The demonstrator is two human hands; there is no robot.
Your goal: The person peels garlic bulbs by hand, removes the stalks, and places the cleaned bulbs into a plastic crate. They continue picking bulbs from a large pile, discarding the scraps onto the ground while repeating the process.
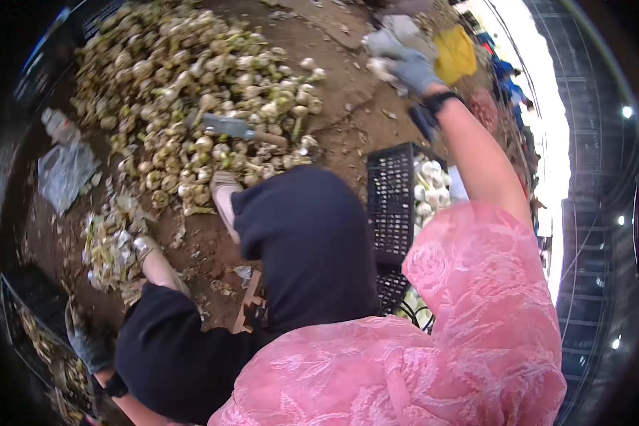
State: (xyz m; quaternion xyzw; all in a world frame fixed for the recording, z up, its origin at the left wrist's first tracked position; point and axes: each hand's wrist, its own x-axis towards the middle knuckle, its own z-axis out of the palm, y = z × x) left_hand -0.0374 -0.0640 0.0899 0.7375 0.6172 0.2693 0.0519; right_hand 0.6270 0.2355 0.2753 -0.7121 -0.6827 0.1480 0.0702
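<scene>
My right hand (413,71), in a grey glove, reaches out at the upper right beside pale, bunched material (407,30); motion blur hides its fingers and anything in them. At the lower left my left hand (86,343), also gloved, has its fingers extended beside a black crate (39,295), with nothing visible in it. A large heap of garlic bulbs (184,85) covers the ground beyond my feet. On the heap lies a flat metal tool (227,127) with a wooden handle. White bulbs (430,186) sit in a black crate (390,202) right of my knee.
A clear plastic bag (67,174) and a bottle (60,126) lie at the left. Dry peelings (110,245) are by my left foot. A yellow bag (455,55) is at the upper right, with people (510,84) beyond. Wooden pieces (250,304) lie between my legs.
</scene>
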